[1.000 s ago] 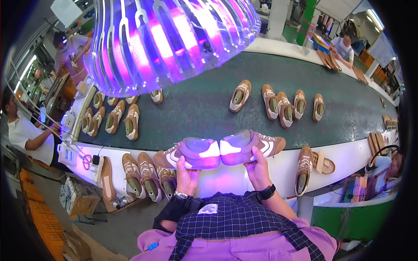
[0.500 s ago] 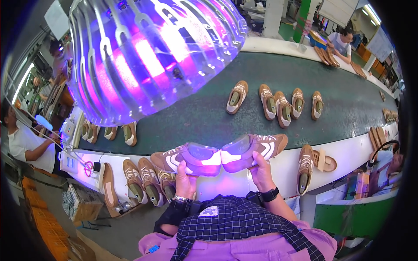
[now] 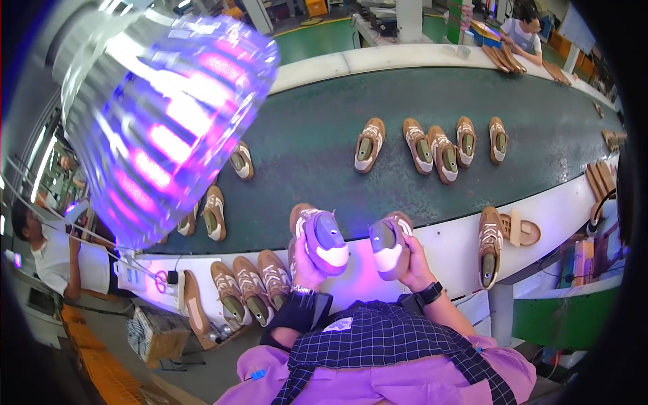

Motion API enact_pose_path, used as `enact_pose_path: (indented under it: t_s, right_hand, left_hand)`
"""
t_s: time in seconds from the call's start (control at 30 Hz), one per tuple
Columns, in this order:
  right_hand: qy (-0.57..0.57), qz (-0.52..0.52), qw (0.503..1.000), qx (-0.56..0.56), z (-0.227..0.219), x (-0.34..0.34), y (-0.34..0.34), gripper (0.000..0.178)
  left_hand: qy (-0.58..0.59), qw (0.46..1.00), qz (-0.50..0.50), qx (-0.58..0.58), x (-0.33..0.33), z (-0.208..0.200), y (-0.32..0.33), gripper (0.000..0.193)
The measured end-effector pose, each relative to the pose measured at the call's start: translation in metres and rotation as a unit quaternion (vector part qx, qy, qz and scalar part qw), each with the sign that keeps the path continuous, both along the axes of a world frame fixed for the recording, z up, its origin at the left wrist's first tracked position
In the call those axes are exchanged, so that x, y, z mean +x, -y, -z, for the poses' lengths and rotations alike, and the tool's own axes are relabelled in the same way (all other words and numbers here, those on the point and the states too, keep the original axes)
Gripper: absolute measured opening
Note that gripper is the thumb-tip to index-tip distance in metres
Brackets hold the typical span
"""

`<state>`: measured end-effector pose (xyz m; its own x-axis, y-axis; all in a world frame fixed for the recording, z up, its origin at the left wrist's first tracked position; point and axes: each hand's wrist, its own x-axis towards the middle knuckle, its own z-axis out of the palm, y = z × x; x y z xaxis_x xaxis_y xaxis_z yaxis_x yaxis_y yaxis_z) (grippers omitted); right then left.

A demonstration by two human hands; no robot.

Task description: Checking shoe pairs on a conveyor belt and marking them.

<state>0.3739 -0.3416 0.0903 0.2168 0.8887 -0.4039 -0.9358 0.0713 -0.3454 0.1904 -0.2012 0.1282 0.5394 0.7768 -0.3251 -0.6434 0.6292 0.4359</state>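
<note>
A brown sneaker (image 3: 329,244) with a pale heel and laces is in my left hand (image 3: 308,267), fingers closed round its side. Its partner, another brown sneaker (image 3: 387,255), is gripped in my right hand (image 3: 418,268). Both are held up above the white ledge (image 3: 439,244), apart from each other, heels toward me and toes away. Dark inserts fill their openings. Purple light tints them. Left of my left hand, several similar sneakers (image 3: 251,287) stand in a row on the ledge, the closest partly hidden behind that hand.
A large glowing purple lamp (image 3: 169,135) hangs at upper left. Beyond the ledge runs a green belt (image 3: 304,148) bearing several sneakers (image 3: 445,156). To the right stand one sneaker (image 3: 489,248) and a sole (image 3: 528,229). People work at far right (image 3: 523,39) and left (image 3: 61,260).
The two sneakers, held heel to heel with toes outward, have parted and turned so their toes point away from me. The view has shifted, putting the lamp farther left.
</note>
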Motion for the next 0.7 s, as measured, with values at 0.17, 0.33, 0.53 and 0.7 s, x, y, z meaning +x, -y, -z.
enact_pose_path:
  t_s: [0.17,0.33,0.53,0.7]
  right_hand:
    - [-0.092,-0.017,0.996,-0.009,0.015,0.016,0.021,0.046]
    - [-0.058,-0.024,0.998,-0.008,0.017,0.036,0.044,0.048]
    - [0.060,-0.010,0.994,-0.087,0.046,0.058,0.059,0.042]
    - [0.210,-0.068,0.958,-0.182,0.033,0.067,0.036,0.054]
  left_hand:
    - [0.035,0.995,0.090,0.016,-0.005,0.040,-0.089,0.064]
    - [-0.162,0.982,0.032,-0.089,-0.022,0.080,-0.172,0.052]
    - [-0.610,0.776,0.046,0.151,-0.002,0.127,-0.171,0.081]
    - [-0.718,0.671,0.002,0.184,-0.024,0.171,-0.183,0.086]
